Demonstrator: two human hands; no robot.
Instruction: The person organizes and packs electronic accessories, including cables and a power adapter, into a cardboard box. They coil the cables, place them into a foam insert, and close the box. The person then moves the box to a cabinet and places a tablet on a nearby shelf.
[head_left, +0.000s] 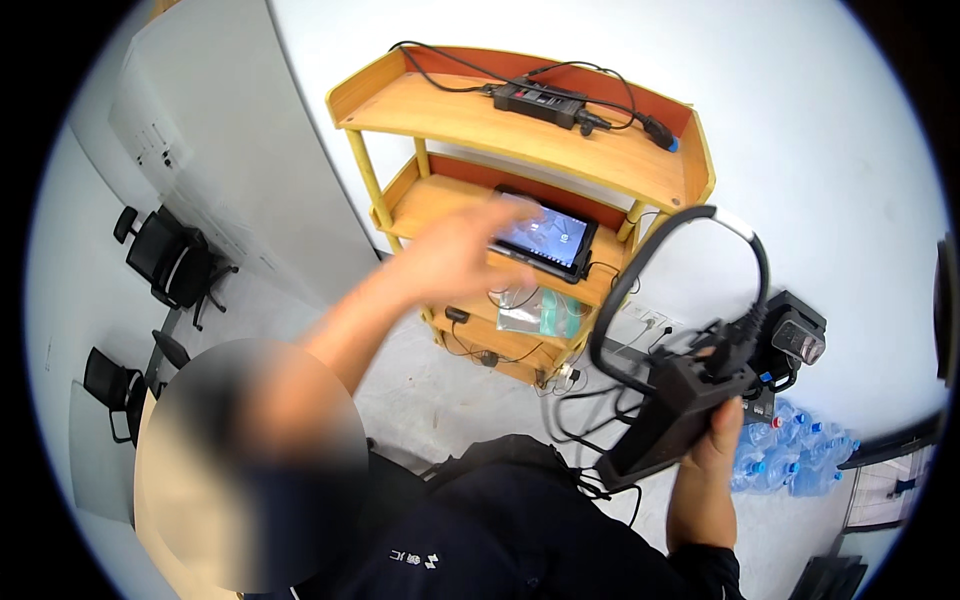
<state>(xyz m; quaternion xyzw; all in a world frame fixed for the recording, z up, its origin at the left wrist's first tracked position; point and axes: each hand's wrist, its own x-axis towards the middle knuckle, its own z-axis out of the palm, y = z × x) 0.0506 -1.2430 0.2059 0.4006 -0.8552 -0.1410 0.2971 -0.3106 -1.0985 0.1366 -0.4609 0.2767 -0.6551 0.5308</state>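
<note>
My left hand (455, 250) is smeared by motion over the left part of a tablet (547, 235) with a lit screen on the middle shelf. Its thumb and fingers look apart, with nothing visible between them; whether a fingertip touches the screen I cannot tell. At the right, my right hand (715, 440) is closed around a long black power adapter (665, 425), held tilted in the air. A thick black cable (640, 270) loops up from the adapter's upper end. Thinner black cords hang beside it.
The wooden shelf unit (400, 105) stands against a white wall. On its top board lies another black box (540, 100) with cables. A clear bag (545, 312) lies lower down. Plastic bottles (790, 450) and black equipment (795, 325) stand right; office chairs (170, 255) left.
</note>
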